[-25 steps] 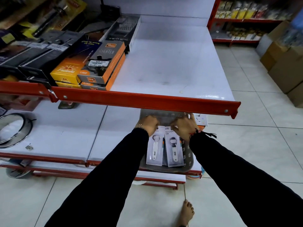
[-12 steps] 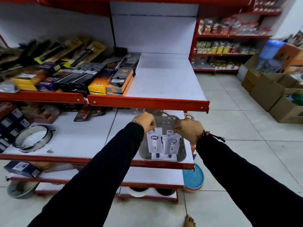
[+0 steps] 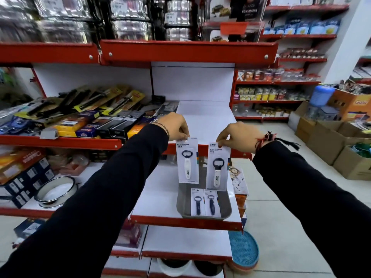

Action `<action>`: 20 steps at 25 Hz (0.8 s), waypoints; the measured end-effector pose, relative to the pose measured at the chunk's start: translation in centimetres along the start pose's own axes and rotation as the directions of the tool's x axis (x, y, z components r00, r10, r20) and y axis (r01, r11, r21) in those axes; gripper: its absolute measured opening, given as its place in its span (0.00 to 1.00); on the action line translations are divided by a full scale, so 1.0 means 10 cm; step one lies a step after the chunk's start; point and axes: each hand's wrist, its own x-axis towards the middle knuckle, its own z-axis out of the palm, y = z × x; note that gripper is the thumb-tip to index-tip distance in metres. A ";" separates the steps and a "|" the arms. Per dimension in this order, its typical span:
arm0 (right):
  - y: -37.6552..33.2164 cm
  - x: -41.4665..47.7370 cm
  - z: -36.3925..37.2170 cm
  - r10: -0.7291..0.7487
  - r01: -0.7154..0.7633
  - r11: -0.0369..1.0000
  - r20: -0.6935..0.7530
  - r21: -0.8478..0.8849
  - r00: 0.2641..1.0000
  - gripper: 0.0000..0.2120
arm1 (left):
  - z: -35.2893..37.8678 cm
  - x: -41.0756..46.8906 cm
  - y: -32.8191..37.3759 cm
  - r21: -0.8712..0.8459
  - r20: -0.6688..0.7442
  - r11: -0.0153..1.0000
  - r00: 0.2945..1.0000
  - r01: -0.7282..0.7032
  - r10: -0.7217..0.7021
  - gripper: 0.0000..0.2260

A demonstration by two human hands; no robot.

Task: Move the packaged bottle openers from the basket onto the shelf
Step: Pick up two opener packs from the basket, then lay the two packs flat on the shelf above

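My left hand (image 3: pixel 175 125) pinches the top edge of a packaged bottle opener (image 3: pixel 187 160) with a white handle, hanging upright. My right hand (image 3: pixel 237 136) pinches the top of a second white-handled packaged bottle opener (image 3: pixel 217 167). Both cards hang in front of the red edge of the white middle shelf (image 3: pixel 206 119). Below them the grey basket (image 3: pixel 180 201) sits on the lower shelf and holds two packaged bottle openers (image 3: pixel 204 202) with dark handles, lying side by side.
Boxed lighters and kitchen tools (image 3: pixel 84 117) fill the left part of the middle shelf. A round metal tin (image 3: pixel 55 190) lies on the lower shelf at the left. Cardboard boxes (image 3: pixel 341 141) stand on the tiled floor at the right. A blue mat (image 3: pixel 244 247) leans low by the shelf.
Both hands have lifted one packaged opener each out of the basket up to the level of the middle shelf's front edge. The view has tilted upward.
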 end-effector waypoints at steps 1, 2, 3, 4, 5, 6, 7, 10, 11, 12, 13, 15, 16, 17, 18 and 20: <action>0.01 0.05 -0.13 -0.004 0.004 1.000 -0.008 0.005 1.000 0.09 | -0.13 0.03 0.00 0.007 -0.006 1.000 1.000 -0.004 0.004 0.07; 0.01 0.09 -0.26 -0.009 0.009 1.000 -0.018 0.005 1.000 0.09 | -0.25 0.07 0.00 0.017 -0.013 1.000 1.000 -0.006 0.006 0.08; 0.03 0.16 -0.37 -0.015 0.015 1.000 -0.028 0.005 0.999 0.10 | -0.37 0.12 0.00 0.030 -0.019 1.000 1.000 -0.006 0.007 0.08; 0.05 0.22 -0.47 -0.020 0.020 1.000 -0.039 0.004 0.999 0.10 | -0.47 0.17 -0.01 0.040 -0.026 0.999 1.000 -0.003 0.004 0.09; 0.07 0.30 -0.54 -0.020 0.021 1.000 -0.053 0.011 0.998 0.10 | -0.57 0.22 -0.02 0.047 -0.039 0.999 0.999 0.004 -0.002 0.09; 0.10 0.40 -0.62 -0.021 0.023 0.999 -0.070 0.026 0.997 0.10 | -0.68 0.28 -0.04 0.055 -0.055 0.998 0.998 0.013 -0.010 0.09; 0.13 0.49 -0.66 -0.023 0.027 0.999 -0.079 0.045 0.997 0.10 | -0.76 0.33 -0.06 0.059 -0.068 0.998 0.998 0.015 -0.011 0.09; 0.22 0.79 -0.73 -0.021 0.032 0.992 -0.093 0.122 0.995 0.10 | -0.92 0.54 -0.16 0.073 -0.063 0.997 0.998 0.035 -0.030 0.10; 0.25 0.90 -0.74 -0.015 0.028 0.990 -0.091 0.140 0.996 0.10 | -0.96 0.61 -0.20 0.075 -0.058 0.996 0.998 0.043 -0.039 0.10; 0.27 1.00 -0.73 -0.008 0.021 0.989 -0.087 0.145 0.996 0.10 | -0.99 0.66 -0.24 0.073 -0.052 0.996 0.997 0.052 -0.049 0.10; 0.29 1.12 -0.70 -0.001 0.013 0.989 -0.081 0.145 0.997 0.11 | -1.00 0.73 -0.29 0.070 -0.039 0.996 0.998 0.061 -0.058 0.10; 0.35 1.35 -0.60 0.012 -0.004 0.989 -0.050 0.145 0.999 0.11 | -0.98 0.90 -0.40 0.072 -0.025 0.994 0.997 0.081 -0.080 0.10; 0.37 1.47 -0.56 0.015 -0.010 0.989 -0.033 0.149 0.999 0.11 | -0.96 0.99 -0.43 0.075 -0.014 0.993 0.996 0.088 -0.087 0.10; 0.39 1.57 -0.53 0.027 -0.023 0.986 -0.024 0.164 0.999 0.12 | -0.95 1.09 -0.47 0.085 0.009 0.990 0.994 0.109 -0.110 0.10; 0.39 1.65 -0.49 0.042 -0.038 0.983 -0.017 0.178 0.999 0.12 | -0.90 1.17 -0.52 0.086 0.021 0.989 0.992 0.121 -0.123 0.11; 0.35 1.67 -0.35 0.056 -0.062 0.979 0.034 0.194 0.998 0.13 | -0.73 1.22 -0.57 0.080 0.062 0.987 0.988 0.136 -0.141 0.11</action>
